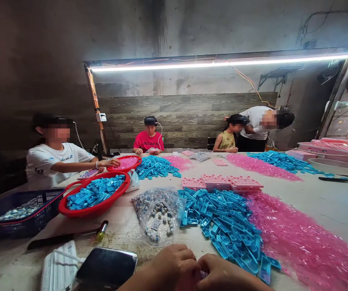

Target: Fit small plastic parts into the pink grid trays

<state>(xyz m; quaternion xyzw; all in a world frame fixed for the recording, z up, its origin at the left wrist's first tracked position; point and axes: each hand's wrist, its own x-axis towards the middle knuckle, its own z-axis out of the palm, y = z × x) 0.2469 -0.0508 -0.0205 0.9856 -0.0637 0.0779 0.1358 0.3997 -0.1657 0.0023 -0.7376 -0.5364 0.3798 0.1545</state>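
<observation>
glossy blue plastic clips point(225, 226), translucent pink plastic bits point(301, 238), crinkled clear plastic bag point(158, 214), matt worn table point(328, 202)

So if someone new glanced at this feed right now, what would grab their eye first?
Probably the colour: a heap of blue plastic pieces in mid-table with a wide spread of pink pieces to its right, on the pale table. At the bottom edge the left hand and right hand meet, fingers closed together over something too hidden to name. Further left, a red basin holds more blue pieces.
</observation>
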